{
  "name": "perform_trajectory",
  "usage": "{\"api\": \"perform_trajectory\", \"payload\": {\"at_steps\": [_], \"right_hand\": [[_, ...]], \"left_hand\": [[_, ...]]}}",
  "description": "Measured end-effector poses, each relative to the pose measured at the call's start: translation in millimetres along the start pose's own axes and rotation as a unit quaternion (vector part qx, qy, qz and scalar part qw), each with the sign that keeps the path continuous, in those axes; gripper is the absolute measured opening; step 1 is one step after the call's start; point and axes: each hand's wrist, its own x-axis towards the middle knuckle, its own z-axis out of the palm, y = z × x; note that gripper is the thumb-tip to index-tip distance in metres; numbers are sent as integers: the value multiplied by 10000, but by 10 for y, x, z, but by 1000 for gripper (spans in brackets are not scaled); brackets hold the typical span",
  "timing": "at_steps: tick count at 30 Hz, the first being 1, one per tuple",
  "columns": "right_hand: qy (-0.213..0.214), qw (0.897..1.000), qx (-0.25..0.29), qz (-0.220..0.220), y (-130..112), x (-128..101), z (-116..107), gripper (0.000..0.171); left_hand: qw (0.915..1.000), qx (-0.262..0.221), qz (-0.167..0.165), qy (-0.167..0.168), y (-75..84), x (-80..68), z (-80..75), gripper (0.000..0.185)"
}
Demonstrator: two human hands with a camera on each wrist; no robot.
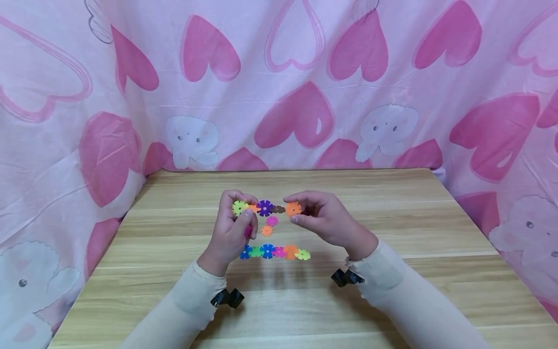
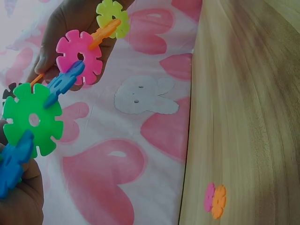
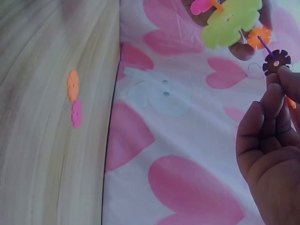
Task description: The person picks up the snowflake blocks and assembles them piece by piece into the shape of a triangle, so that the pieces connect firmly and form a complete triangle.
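In the head view my left hand [image 1: 226, 237] grips a linked strand of snowflake discs, its thumb near a yellow-green disc [image 1: 238, 208]. A purple disc [image 1: 264, 208] and a brown disc [image 1: 278, 209] extend rightward from there. My right hand [image 1: 333, 220] pinches an orange snowflake disc [image 1: 293, 209] between thumb and fingers, right beside the brown one; whether they are joined, I cannot tell. A lower row of linked discs, including a green disc [image 2: 33, 119] and a pink disc [image 2: 78, 56], is raised close to the left wrist camera.
Lying on the wooden table [image 1: 414, 208] are a loose pink disc [image 1: 272, 221] and a loose orange disc [image 1: 267, 231], edge to edge. A pink heart-print curtain [image 1: 296, 116] hangs behind the table and along its sides.
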Motion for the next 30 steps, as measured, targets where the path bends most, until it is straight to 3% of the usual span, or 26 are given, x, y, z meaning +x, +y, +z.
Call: {"api": "perform_trajectory", "payload": {"at_steps": [14, 30], "right_hand": [[341, 9993, -162, -48, -26, -11, 44, 36], [-117, 9998, 181, 21, -61, 14, 133, 36]], "left_hand": [[9999, -39, 28, -115, -9, -12, 8, 15], [9995, 230, -80, -213, 61, 1, -1, 19]]}}
